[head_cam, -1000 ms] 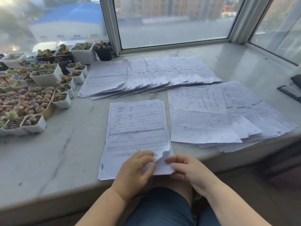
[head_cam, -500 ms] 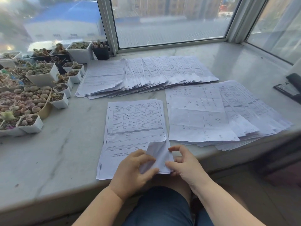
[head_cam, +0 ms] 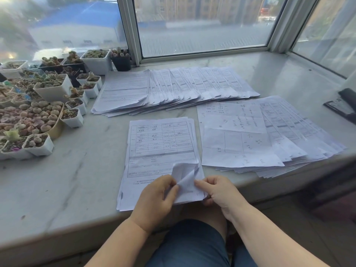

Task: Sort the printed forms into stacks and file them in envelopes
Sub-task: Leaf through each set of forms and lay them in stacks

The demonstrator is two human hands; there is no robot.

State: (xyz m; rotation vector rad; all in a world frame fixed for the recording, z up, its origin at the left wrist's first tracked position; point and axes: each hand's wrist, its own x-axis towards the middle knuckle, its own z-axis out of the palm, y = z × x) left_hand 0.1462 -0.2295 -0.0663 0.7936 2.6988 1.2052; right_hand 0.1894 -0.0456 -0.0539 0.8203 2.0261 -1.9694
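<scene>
A small stack of printed forms lies on the marble sill right in front of me. Its top sheet's lower right corner is curled up. My left hand pinches that lifted corner between thumb and fingers. My right hand holds the stack's lower right edge, fingers on top and thumb underneath. A long fanned row of forms lies behind, and a second spread pile with handwritten sheets on top lies to the right.
Many small pots of succulents crowd the sill's left side. A black stapler-like object sits at the far right. The marble sill ends at its front edge above my knees; window frames stand behind.
The top sheet's lower right corner has been peeled up higher and curls over more. Both hands stay at that corner, shifting only slightly.
</scene>
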